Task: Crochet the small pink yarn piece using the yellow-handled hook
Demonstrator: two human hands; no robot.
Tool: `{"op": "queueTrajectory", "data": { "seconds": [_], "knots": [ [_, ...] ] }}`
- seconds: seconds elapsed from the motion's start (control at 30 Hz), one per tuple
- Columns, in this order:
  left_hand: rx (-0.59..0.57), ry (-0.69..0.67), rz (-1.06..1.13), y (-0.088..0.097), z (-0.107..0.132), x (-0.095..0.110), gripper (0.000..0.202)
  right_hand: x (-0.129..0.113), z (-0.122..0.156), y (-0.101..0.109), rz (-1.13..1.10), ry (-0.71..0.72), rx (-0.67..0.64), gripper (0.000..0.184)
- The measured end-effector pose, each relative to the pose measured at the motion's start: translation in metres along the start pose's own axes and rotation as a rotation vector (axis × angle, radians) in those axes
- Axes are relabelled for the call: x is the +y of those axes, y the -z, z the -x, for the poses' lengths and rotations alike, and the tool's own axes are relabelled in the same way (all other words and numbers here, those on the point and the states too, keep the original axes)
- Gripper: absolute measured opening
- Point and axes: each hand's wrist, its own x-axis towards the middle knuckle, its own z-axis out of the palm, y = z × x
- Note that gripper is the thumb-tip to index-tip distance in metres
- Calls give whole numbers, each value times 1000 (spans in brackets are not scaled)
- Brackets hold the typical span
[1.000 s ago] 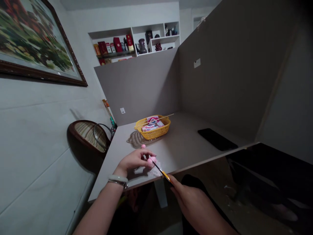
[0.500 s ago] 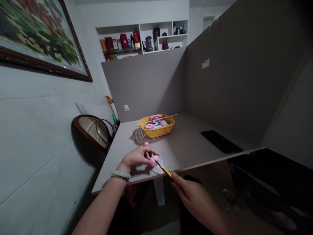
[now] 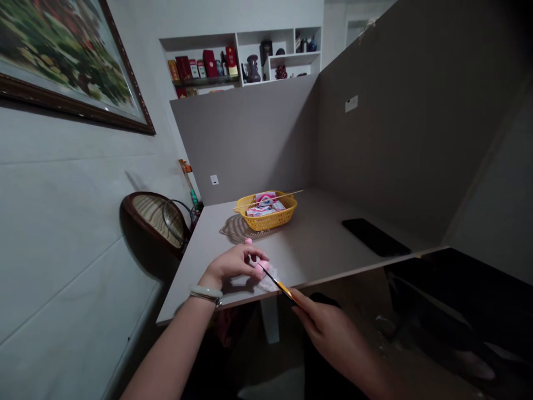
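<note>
Tool still against pink lump.

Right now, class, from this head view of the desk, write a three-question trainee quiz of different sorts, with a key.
1. True or false: the left hand holds a pink object on the table.
2. Multiple choice: the thin yellow-handled tool is held by A) the right hand, B) the left hand, C) neither.
3. Fill in: the small boxes lie in a yellow ____.
Key: 1 true; 2 A; 3 basket.
</note>
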Motion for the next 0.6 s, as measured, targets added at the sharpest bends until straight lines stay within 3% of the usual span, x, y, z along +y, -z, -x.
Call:
{"op": "queueTrajectory", "data": {
  "seconds": [0.2, 0.43, 0.6],
  "knots": [
    [-5, -18, 105, 0, 1, 0, 48, -9, -19, 1, 62, 20, 16, 42],
    [8, -12, 75, 2, 1, -2, 50, 0, 0, 0, 16, -24, -9, 45],
    [-1, -38, 112, 1, 1, -4, 45, -9, -18, -3, 58, -8, 11, 44]
  ]
}}
